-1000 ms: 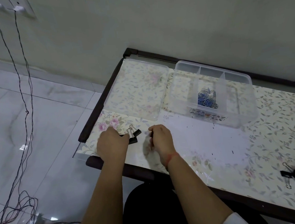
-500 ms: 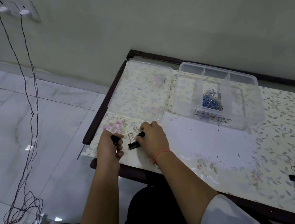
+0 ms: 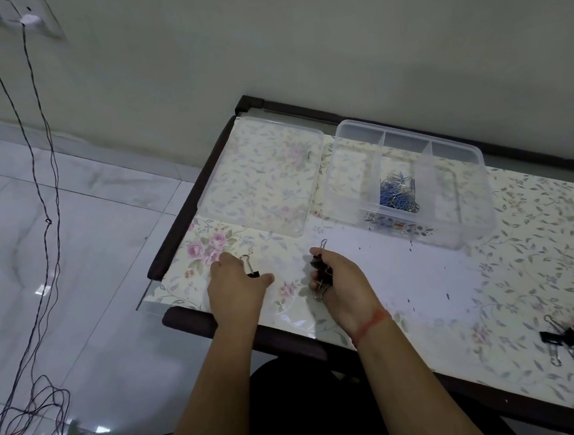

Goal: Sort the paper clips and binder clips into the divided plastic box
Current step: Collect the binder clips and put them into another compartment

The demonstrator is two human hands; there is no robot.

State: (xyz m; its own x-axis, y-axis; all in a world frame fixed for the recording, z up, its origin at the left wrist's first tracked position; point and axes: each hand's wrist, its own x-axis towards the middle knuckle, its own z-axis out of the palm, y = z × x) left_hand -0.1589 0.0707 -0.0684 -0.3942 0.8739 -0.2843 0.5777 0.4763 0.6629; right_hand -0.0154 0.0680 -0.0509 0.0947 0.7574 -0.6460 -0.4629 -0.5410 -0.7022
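right hand fisted around black binder clips.

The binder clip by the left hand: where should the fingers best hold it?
Probably pinch the binder clip by its wire handle, which sticks out toward the far side beyond the left hand. Come from above; its black body lies mostly under that hand.
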